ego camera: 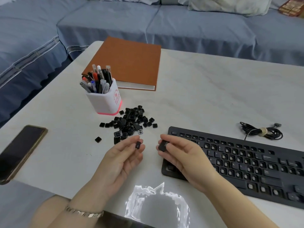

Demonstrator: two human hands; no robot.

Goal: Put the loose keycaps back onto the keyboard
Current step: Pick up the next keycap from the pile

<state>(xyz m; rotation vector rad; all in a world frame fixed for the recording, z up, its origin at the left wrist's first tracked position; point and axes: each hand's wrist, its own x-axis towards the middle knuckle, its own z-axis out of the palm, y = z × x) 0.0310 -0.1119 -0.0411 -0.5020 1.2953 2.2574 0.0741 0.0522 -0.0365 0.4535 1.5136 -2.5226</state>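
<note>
Fronting a blue sofa (197, 30), pale table (205, 89) bearing keyboard (246, 162) and loose keycaps (131, 119).

matt black plastic keyboard (246, 163) & keycaps (131, 120); glossy pale table (205, 96); shiny metal bracelet (83, 213).

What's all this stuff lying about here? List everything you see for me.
keyboard: one, black, table right, many keys missing
loose keycaps: pile, too many to count, black, table centre
pen cup: one, white with pink base, behind pile
pens: many, mixed colours, in cup
binder: one, brown, far table edge
phone: one, dark, table left
cable: one, black, coiled, behind keyboard
table: one, white
sofa: blue, beyond table
left hand: pinches one black keycap; bracelet on wrist
right hand: pinches second keycap, black
</note>
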